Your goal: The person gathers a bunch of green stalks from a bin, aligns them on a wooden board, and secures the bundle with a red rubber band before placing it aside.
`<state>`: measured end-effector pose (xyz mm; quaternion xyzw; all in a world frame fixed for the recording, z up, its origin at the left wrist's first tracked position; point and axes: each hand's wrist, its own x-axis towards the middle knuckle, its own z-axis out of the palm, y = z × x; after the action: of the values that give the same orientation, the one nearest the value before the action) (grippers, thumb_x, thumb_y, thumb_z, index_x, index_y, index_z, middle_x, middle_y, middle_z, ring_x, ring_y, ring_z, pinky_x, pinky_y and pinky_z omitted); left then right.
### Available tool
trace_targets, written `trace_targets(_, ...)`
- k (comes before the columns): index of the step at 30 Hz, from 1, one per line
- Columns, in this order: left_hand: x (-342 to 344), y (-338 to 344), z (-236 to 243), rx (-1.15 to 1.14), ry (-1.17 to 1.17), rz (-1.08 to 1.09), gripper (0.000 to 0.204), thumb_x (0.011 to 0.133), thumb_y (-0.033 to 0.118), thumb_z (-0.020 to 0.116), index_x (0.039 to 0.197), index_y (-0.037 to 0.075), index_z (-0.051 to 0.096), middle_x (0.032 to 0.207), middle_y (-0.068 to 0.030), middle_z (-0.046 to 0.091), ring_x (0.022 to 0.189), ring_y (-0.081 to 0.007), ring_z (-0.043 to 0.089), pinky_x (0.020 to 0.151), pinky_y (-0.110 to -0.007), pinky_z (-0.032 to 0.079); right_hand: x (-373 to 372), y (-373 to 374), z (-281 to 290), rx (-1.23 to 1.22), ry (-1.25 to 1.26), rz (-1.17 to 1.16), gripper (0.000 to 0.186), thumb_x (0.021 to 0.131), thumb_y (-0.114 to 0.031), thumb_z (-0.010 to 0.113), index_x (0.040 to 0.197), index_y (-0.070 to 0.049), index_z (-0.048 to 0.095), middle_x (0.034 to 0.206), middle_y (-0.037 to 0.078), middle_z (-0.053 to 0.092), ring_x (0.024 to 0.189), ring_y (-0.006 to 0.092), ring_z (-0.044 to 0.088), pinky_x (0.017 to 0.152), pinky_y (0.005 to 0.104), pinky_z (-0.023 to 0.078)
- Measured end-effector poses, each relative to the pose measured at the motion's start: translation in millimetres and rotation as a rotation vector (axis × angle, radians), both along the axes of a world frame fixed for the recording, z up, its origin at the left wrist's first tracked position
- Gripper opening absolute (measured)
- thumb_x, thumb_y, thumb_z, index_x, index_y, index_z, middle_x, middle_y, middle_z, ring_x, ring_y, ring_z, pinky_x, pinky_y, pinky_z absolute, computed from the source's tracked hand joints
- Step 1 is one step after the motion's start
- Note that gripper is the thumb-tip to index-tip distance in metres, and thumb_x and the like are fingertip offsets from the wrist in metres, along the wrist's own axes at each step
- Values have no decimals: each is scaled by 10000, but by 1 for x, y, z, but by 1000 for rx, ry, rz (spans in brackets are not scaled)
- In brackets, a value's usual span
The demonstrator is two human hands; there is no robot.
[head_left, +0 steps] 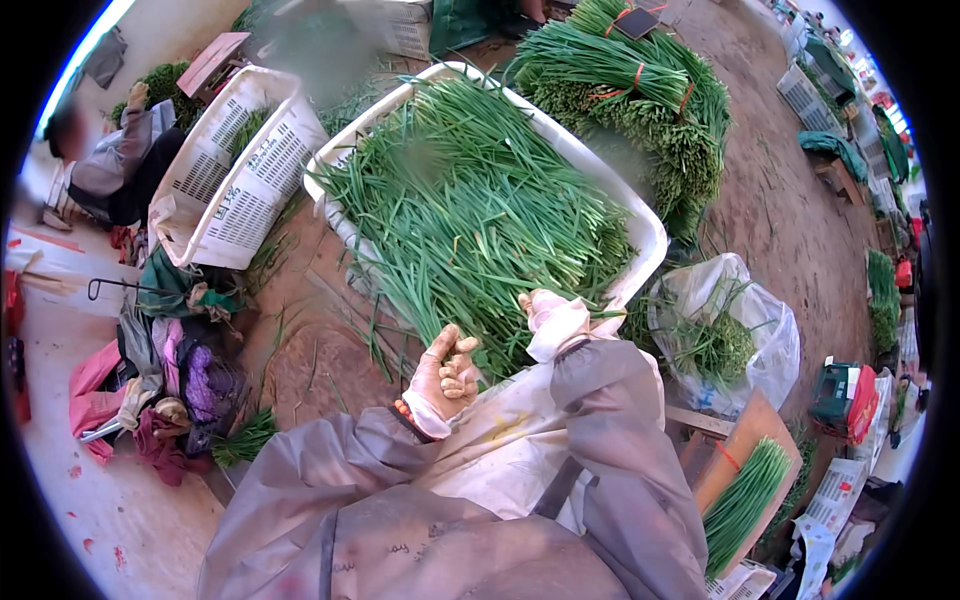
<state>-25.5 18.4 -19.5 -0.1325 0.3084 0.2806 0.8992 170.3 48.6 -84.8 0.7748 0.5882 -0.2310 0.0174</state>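
The left hand, fingers curled together, is beside the greens in the crate; the right hand's finger closure is indiscernible.

The full crate before you is smooth white plastic with a soft sheen; its green stalks look slender and smooth. Right of the crate, you have a clear bag – thin, crinkled, glossy plastic. Left of it lies rumpled matt pink cloth. Your sleeves – on the crate's near side – look thin and slick.
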Motion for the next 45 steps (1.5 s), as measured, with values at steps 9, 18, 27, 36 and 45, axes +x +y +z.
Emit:
trace_targets(9, -16, -5, -19, 8, -58, 106, 293, 869, 327, 424, 797, 73, 553, 376, 65, 282, 290, -41, 219, 317, -194, 218, 36, -33, 105, -57, 1561, -829, 255, 872, -311, 429, 858, -66, 500, 654, -1, 493, 425, 80, 442, 345, 201, 377)
trace_targets(18, -5, -11, -3, 207, 88, 20, 290, 856, 236, 478, 1049, 22, 502, 429, 69, 329, 327, -24, 263, 321, -170, 233, 5, -96, 80, 112, 1358, -710, 222, 875, -271, 439, 881, -57, 498, 609, 2, 481, 440, 87, 444, 382, 226, 386)
trace_targets(27, 13, 3, 30, 499, 292, -191, 338, 819, 220, 541, 1104, 44, 495, 468, 74, 348, 364, -20, 291, 333, -184, 225, -33, -133, 74, 136, 1464, -381, 101, 872, -120, 427, 856, -52, 499, 675, -25, 450, 573, 80, 406, 532, 227, 371)
trace_targets(36, 24, -9, 3, 470, 269, -116, 139, 807, 129, 531, 885, 26, 579, 694, 13, 589, 343, -2, 308, 287, -159, 229, -35, -94, 105, -33, 1430, -644, 222, 797, -112, 577, 1000, -25, 568, 842, 17, 596, 739, 64, 528, 643, 175, 413)
trace_targets(45, 23, 9, -5, 369, 22, -62, 266, 860, 174, 462, 1082, 29, 492, 455, 82, 335, 326, -7, 254, 286, -154, 212, -20, -98, 135, 200, 1600, -569, 170, 820, -122, 531, 927, -4, 590, 867, 56, 614, 735, 107, 556, 644, 209, 433)
